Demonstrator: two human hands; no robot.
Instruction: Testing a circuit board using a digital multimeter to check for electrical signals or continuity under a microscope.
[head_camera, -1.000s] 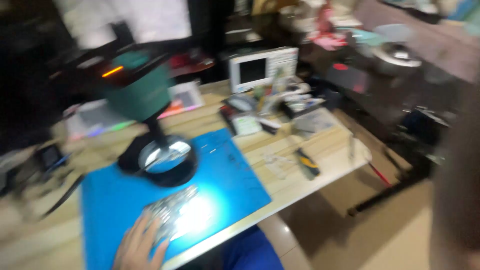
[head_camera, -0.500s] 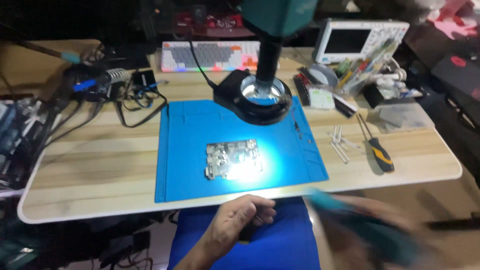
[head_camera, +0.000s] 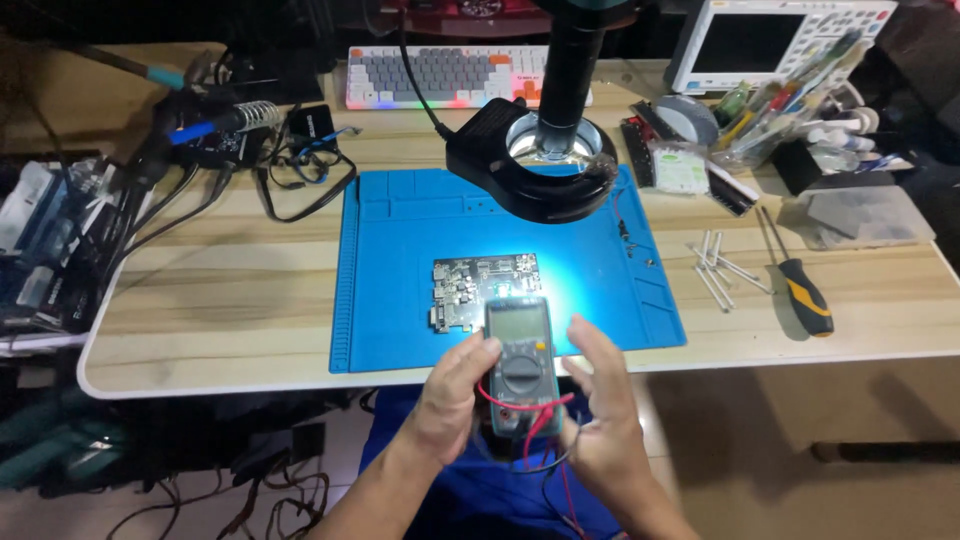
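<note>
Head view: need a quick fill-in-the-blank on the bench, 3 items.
1. Both hands, left hand and right hand, hold a grey ____ with red leads.
2. The circuit board lies on a ____ mat.
3. The screwdriver with the yellow and black handle lies to the ____ of the mat.

Missing words: multimeter; blue; right

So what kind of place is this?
Most likely an electronics repair bench: a circuit board lies on a blue work mat, both hands hold a multimeter, and an oscilloscope stands at the back.
</note>
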